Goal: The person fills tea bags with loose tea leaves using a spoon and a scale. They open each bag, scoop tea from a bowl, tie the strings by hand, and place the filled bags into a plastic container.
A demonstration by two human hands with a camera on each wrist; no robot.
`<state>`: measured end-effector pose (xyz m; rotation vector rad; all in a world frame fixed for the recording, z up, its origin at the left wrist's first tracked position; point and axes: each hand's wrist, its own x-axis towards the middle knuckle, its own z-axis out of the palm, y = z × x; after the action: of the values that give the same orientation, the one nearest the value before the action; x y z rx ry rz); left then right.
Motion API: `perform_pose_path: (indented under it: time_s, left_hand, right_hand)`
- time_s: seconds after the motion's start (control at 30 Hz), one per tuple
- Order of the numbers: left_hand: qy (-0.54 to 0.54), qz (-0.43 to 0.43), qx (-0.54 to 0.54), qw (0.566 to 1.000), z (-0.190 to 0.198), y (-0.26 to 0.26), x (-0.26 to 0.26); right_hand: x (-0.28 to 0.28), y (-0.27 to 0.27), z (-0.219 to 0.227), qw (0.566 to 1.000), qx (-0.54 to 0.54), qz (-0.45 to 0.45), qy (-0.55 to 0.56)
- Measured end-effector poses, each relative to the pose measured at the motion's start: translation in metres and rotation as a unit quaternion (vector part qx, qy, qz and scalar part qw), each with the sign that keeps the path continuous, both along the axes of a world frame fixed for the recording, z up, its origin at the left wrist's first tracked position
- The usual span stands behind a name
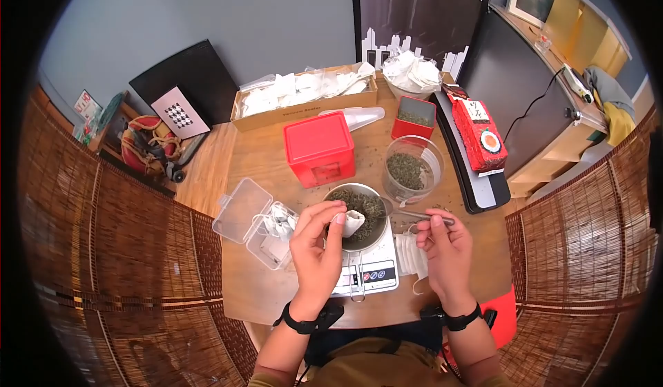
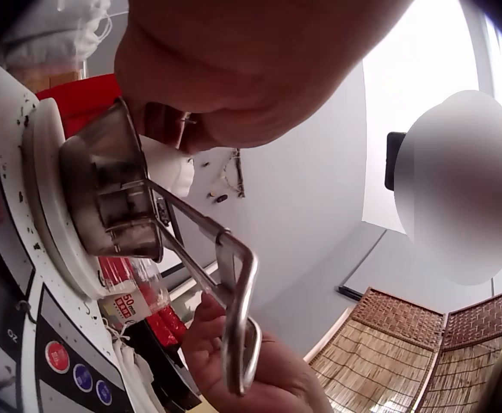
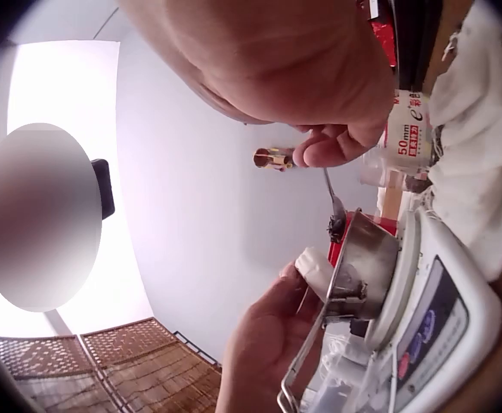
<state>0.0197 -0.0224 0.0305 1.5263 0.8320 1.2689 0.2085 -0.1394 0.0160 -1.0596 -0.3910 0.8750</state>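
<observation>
My left hand [image 1: 318,256] pinches a small white drawstring-type bag [image 1: 354,222], its mouth facing up, over a metal bowl with folding wire handles [image 2: 105,194]. Dried green leaves [image 1: 371,209] fill much of the bowl. Below it is a white digital scale [image 1: 387,263] with coloured buttons. Held between the thumb and fingers of my right hand [image 1: 447,252] is a metal spoon [image 1: 416,215], pointing left toward the bowl. Dark leaf bits lie on the spoon's tip [image 3: 335,225] at the bowl's rim in the right wrist view.
Right of the scale lie flat white bags [image 1: 411,256]. An open clear plastic box [image 1: 242,211] with filled bags stands left. Behind are a red tin [image 1: 319,145], a clear tub of leaves [image 1: 431,173], a red square tin [image 1: 413,130] and a carton of white bags [image 1: 304,114].
</observation>
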Motion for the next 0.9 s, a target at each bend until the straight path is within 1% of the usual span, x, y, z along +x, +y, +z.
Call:
perform_pose_path:
  time_s: [0.07,0.2,0.27,0.5,0.6,0.67,0.7,0.77,0.8,0.87,0.9]
  left_hand:
    - [0.018,-0.009,0.011,1.000,-0.002,0.001,-0.002]
    - [0.034,-0.014,0.009,0.999,-0.002,0.003,-0.003]
    - [0.018,0.010,0.010,1.000,-0.001,0.001,0.000]
    - [0.024,0.032,-0.009,0.999,0.004,-0.001,-0.002]
    - [0.034,0.045,0.019,0.998,0.003,0.000,-0.003]
    - [0.046,0.056,0.040,0.997,0.003,0.000,-0.005]
    - [0.045,0.058,0.040,0.997,0.003,0.000,-0.005]
    - [0.049,0.057,0.039,0.996,0.005,0.000,-0.007]
    - [0.048,0.059,0.039,0.996,0.004,0.001,-0.008]
    - [0.062,0.060,0.084,0.993,0.002,0.003,-0.009]
    - [0.061,0.061,0.084,0.993,0.004,0.002,-0.009]
  right_hand:
    - [0.001,-0.001,0.006,1.000,0.013,-0.002,0.024]
    - [0.003,0.000,0.017,0.999,0.032,0.010,0.030]
    - [0.003,0.001,0.020,0.999,0.037,0.021,0.031]
    - [0.003,0.003,0.027,0.998,0.023,0.060,0.003]
    - [0.000,0.004,0.032,0.997,0.019,0.066,-0.018]
    - [-0.004,0.004,0.038,0.996,0.010,0.064,-0.067]
    - [-0.005,0.005,0.039,0.995,0.010,0.067,-0.068]
    - [-0.007,0.005,0.041,0.991,0.009,0.070,-0.115]
    - [-0.008,0.005,0.042,0.991,0.009,0.071,-0.116]
    - [-0.011,0.005,0.044,0.984,0.010,0.076,-0.159]
    - [-0.012,0.005,0.045,0.984,0.010,0.077,-0.159]
